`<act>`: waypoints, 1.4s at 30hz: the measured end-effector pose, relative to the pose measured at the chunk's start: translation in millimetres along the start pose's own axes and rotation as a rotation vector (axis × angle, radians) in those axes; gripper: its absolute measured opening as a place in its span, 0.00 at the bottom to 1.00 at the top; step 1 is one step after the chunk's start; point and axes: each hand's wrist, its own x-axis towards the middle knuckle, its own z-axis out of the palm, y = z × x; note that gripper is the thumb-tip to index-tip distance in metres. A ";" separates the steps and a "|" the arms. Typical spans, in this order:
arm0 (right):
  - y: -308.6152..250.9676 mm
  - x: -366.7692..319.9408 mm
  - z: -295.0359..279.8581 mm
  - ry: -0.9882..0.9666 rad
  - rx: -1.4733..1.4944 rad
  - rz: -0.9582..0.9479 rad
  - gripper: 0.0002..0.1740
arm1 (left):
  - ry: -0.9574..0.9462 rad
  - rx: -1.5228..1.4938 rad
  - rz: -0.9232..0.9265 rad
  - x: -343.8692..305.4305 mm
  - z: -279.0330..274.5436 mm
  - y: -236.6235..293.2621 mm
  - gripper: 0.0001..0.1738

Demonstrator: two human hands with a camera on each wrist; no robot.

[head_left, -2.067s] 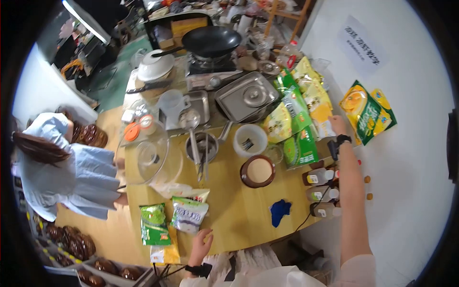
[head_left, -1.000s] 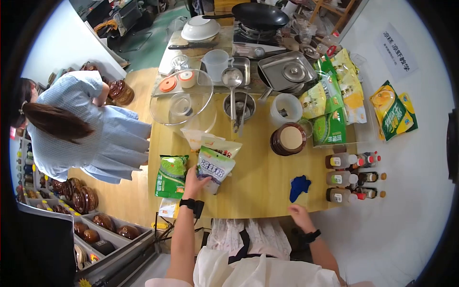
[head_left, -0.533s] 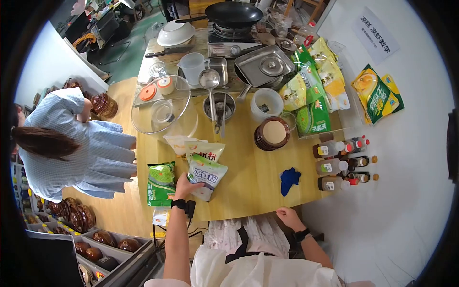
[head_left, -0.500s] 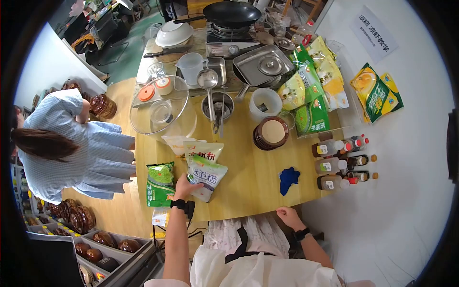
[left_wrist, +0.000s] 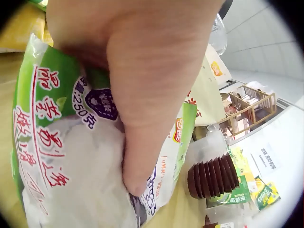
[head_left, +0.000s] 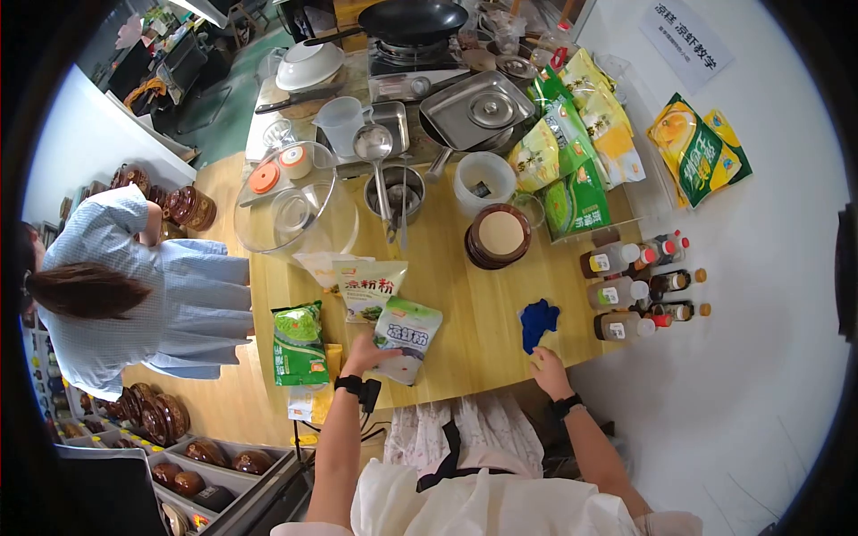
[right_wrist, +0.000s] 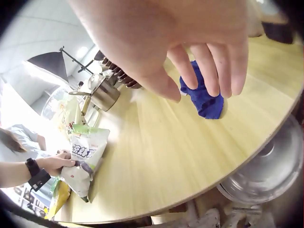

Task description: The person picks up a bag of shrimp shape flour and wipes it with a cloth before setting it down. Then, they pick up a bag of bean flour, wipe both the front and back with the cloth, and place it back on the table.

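Note:
My left hand (head_left: 368, 355) grips a white, green and purple powder packet (head_left: 411, 335) by its left side near the front of the table. In the left wrist view the thumb lies across the printed face of the packet (left_wrist: 76, 161). Another powder packet (head_left: 366, 284), cream with red lettering, lies just behind it. To the left is a green packet (head_left: 299, 347) with a yellow one (head_left: 332, 362) partly under it. My right hand (head_left: 550, 373) hovers with loose fingers beside a crumpled blue cloth (head_left: 539, 322); in the right wrist view its fingertips overlap the cloth (right_wrist: 206, 104).
Brown stacked bowls (head_left: 497, 237), a white tub (head_left: 484, 183) and a saucepan (head_left: 413, 214) stand mid-table. A glass lid (head_left: 290, 210) is at left. Several bottles (head_left: 612, 293) line the right, below a bin of packets (head_left: 576, 201). A person (head_left: 134, 295) stands left of the table.
My right hand has come back from the packet bin to the blue cloth. My left hand has taken hold of the white packet and shifted it right, uncovering more of the cream packet.

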 end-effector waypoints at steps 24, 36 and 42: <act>-137.3 -8.7 -15.2 -0.328 1.198 0.263 0.24 | -0.158 -0.559 0.034 -50.7 87.9 154.4 0.25; -137.6 -15.5 -18.1 -0.190 1.213 0.322 0.22 | -0.053 -0.538 0.095 -54.2 97.0 166.8 0.23; -144.4 -14.4 -22.1 -0.158 1.168 0.319 0.21 | -0.077 -0.587 0.058 -57.4 90.7 171.3 0.19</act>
